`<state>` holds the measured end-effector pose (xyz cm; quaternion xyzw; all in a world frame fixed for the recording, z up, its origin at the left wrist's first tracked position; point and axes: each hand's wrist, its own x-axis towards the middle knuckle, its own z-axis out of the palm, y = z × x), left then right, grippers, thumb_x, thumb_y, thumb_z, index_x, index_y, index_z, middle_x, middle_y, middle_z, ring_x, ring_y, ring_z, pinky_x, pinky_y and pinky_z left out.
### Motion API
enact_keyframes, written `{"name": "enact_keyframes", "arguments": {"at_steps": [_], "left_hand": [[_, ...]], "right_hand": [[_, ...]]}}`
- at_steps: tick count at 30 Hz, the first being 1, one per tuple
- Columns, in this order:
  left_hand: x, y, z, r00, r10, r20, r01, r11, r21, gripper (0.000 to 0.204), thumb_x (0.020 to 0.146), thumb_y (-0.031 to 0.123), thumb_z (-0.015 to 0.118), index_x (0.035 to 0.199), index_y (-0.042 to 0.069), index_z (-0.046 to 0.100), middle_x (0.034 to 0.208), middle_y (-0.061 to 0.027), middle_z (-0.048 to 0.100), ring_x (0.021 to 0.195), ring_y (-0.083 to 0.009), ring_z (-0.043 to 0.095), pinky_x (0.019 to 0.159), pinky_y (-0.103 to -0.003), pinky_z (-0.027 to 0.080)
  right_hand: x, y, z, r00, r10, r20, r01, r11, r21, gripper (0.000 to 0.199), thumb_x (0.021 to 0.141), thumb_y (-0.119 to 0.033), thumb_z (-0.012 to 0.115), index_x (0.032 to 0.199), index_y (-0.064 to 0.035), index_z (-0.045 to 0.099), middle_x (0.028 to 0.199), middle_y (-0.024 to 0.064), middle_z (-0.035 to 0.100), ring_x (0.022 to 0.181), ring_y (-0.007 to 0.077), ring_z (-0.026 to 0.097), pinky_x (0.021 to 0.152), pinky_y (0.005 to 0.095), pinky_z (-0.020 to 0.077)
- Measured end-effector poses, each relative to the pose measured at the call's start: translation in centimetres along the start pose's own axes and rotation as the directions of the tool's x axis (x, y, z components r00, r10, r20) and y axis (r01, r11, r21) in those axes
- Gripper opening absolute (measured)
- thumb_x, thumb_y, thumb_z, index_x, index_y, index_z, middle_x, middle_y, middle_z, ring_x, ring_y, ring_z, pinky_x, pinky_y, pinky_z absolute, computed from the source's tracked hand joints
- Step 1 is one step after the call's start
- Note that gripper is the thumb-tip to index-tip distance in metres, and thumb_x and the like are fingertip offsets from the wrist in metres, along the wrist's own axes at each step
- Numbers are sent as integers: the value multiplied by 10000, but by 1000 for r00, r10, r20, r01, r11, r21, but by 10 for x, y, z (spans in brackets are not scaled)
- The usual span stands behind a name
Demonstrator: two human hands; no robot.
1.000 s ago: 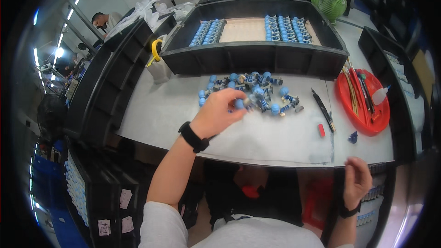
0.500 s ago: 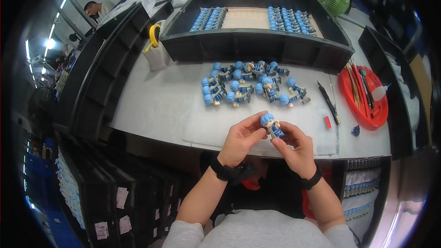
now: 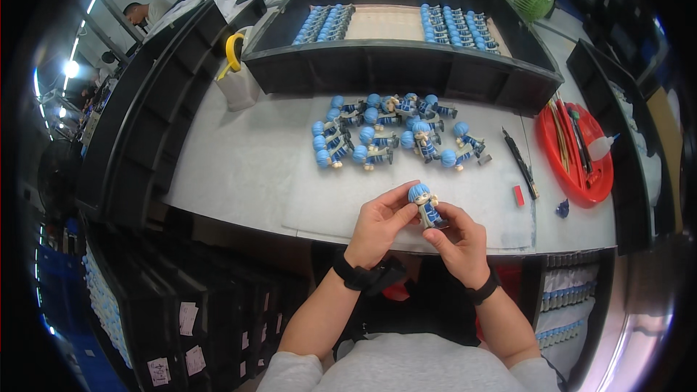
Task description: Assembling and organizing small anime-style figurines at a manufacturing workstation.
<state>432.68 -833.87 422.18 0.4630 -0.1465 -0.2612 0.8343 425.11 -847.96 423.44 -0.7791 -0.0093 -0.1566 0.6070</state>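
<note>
Between my two hands, above the table's front edge, a small blue-haired figurine (image 3: 426, 207) in a blue and white outfit is held upright. The fingers and thumb of my left hand (image 3: 382, 226) pinch it by the head and side. My right hand (image 3: 461, 239) grips its lower body from the other side. Beyond my hands, a loose group of similar figurines (image 3: 374, 138) lies on the white table (image 3: 239, 167), most on their sides.
A large black tray (image 3: 392, 65) with rows of figurines stands at the back. To the right are a red dish (image 3: 606, 185) of brushes, a black pen-like tool (image 3: 519, 163) and a small red block (image 3: 518, 196). A pale container (image 3: 238, 91) with yellow tape stands left. A co-worker (image 3: 145, 13) sits far left.
The figurine has turned slightly and shifted a little down and left in my hands. My right hand's grip has moved slightly left, and the head view has shifted a little.
</note>
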Motion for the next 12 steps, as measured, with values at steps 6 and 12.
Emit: {"name": "enact_keyframes", "arguments": {"at_steps": [6, 12], "left_hand": [[1, -7, 5, 1000, 1, 6, -1, 1000, -12, 371, 865, 2, 501, 1229, -25, 439, 1097, -108, 551, 979, -176, 545, 834, -312, 465], [0, -6, 6, 1000, -3, 13, 3, 1000, 1, 373, 864, 10, 509, 1230, -20, 443, 1101, -99, 552, 977, -169, 544, 813, -296, 460]], "right_hand": [[-4, 7, -7, 1000, -15, -25, 15, 1000, 0, 425, 746, -167, 706, 1078, 35, 533, 901, 117, 630, 778, 138, 600, 696, 250, 487], [-6, 5, -8, 1000, 21, -23, -21, 999, 25, 426, 741, -168, 710, 1074, 32, 536, 911, 120, 631, 776, 145, 604, 701, 255, 486]]}}
